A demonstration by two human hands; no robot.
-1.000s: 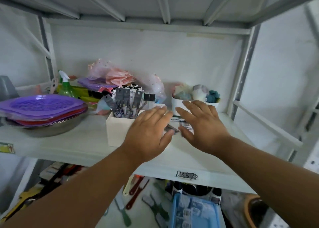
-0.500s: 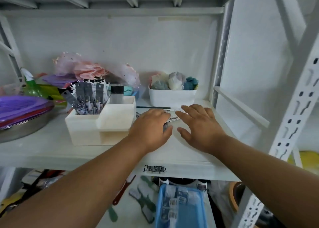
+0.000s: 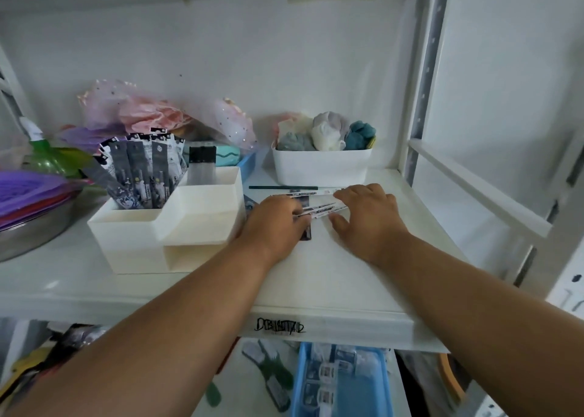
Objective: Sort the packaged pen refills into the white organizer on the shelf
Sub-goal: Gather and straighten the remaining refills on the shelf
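The white shelf [image 3: 331, 284] carried everything at chest height, so both arms reached in from below. On its left part stood the white organizer [image 3: 164, 227], its rear compartment already packed with upright refill packs [image 3: 139, 176], which suggested the sorting was well underway. A white bin [image 3: 319, 167] of bundled cloth sat behind the working spot. Just right of the organizer lay the loose packaged pen refills [image 3: 319, 208], flat and fanned on the shelf. The left hand [image 3: 275, 224] curled its fingers [image 3: 297, 211] over the packs' near ends, apparently gathering them. The right hand [image 3: 369, 217] rested with straight, spread fingers on their far ends, probably steadying the pile; it gripped nothing.
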